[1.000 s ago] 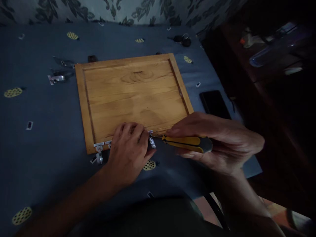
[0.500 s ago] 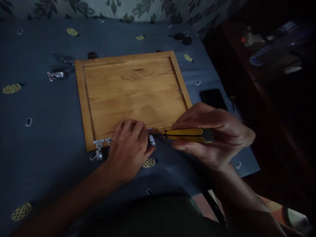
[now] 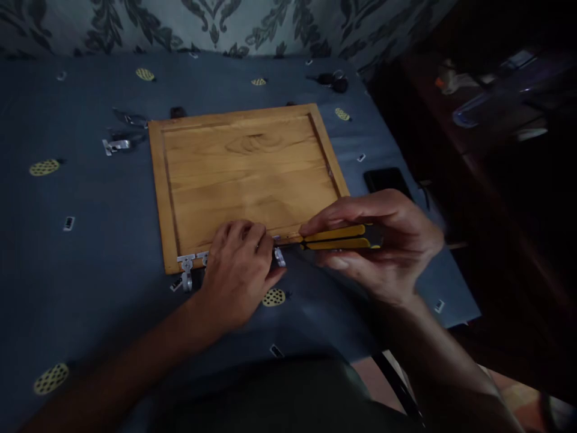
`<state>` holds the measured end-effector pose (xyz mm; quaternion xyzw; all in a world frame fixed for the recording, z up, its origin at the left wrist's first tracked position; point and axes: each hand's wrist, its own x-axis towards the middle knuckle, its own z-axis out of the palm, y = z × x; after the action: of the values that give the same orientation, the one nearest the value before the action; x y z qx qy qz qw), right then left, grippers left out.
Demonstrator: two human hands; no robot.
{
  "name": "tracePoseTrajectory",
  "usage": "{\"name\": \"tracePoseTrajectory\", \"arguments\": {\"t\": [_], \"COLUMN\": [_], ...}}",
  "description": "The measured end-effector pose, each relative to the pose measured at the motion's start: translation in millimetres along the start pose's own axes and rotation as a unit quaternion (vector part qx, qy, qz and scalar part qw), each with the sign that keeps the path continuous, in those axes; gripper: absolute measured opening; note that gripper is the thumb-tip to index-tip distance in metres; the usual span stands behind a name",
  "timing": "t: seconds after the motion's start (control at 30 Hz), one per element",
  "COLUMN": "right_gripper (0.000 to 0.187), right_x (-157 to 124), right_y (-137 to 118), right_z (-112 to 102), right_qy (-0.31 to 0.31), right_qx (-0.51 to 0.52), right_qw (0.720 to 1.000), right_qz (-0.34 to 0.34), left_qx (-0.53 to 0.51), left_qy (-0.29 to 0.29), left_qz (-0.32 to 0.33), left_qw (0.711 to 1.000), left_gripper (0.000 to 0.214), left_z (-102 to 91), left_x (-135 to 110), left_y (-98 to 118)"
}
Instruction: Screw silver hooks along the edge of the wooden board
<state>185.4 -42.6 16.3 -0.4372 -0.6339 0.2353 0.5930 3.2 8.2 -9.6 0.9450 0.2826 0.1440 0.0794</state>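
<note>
A framed wooden cabinet door (image 3: 252,174) lies on the blue tablecloth (image 3: 99,288). My left hand (image 3: 238,270) presses over its near edge, fingers together and curled onto a metal hinge (image 3: 279,257), part of which shows beside the thumb. In my right hand (image 3: 383,246) is a screwdriver with a yellow and black handle (image 3: 336,237), gripped between thumb and fingers. Its shaft points left, toward that hinge; the tip is hidden by my left hand. Another silver hinge (image 3: 186,270) sits on the door's near left corner, with more metal partly covered by my left hand.
Loose hinges (image 3: 118,145) lie left of the door. A phone (image 3: 387,182) rests to the right, and keys (image 3: 333,80) lie at the back. Beyond the table's right edge stands dark furniture with a clear plastic object (image 3: 469,114) on it.
The view has shifted slightly. My right hand and the screwdriver have turned a little, and the handle's yellow strips sit differently. My left hand stays on the hinge.
</note>
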Motion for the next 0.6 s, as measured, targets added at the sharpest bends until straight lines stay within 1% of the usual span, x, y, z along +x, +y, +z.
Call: {"name": "tracePoseTrajectory", "arguments": {"t": [0.1, 0.2, 0.3, 0.4, 0.47, 0.53, 0.6], "right_gripper": [0.030, 0.023, 0.022, 0.021, 0.020, 0.018, 0.015], "right_x": [1.3, 2.8, 3.6, 5.1, 5.5, 2.5, -5.6], "right_y": [-1.0, -1.3, -1.4, -2.5, -3.1, -2.6, -0.5], "right_z": [-2.9, -4.0, -2.4, 0.6, 1.4, 0.0, -3.7], "right_qy": [-0.039, -0.052, -0.027, -0.001, -0.007, -0.002, 0.021], "right_qx": [-0.001, -0.030, -0.061, -0.075, -0.081, -0.090, -0.105], "right_qw": [0.999, 0.998, 0.997, 0.996, 0.995, 0.993, 0.993], "right_qz": [0.017, -0.018, -0.047, -0.045, -0.050, -0.071, -0.047], "left_qx": [-0.002, -0.006, -0.007, -0.006, -0.005, -0.006, -0.007], "left_qy": [-0.003, -0.002, -0.002, -0.004, -0.010, -0.016, -0.019], "left_qz": [-0.005, -0.007, -0.004, -0.007, -0.009, -0.011, -0.012], "left_qw": [1.000, 1.000, 1.000, 1.000, 1.000, 1.000, 1.000], "left_gripper": [0.028, 0.027, 0.027, 0.024, 0.022, 0.023, 0.025], "left_z": [0.3, 0.8, 1.2, 0.9, 0.2, -0.8, -1.5], "left_x": [0.0, -0.1, -0.2, -0.1, 0.0, 0.0, 0.0], "left_y": [0.2, 0.1, 0.0, 0.1, 0.4, 0.6, 0.7]}}
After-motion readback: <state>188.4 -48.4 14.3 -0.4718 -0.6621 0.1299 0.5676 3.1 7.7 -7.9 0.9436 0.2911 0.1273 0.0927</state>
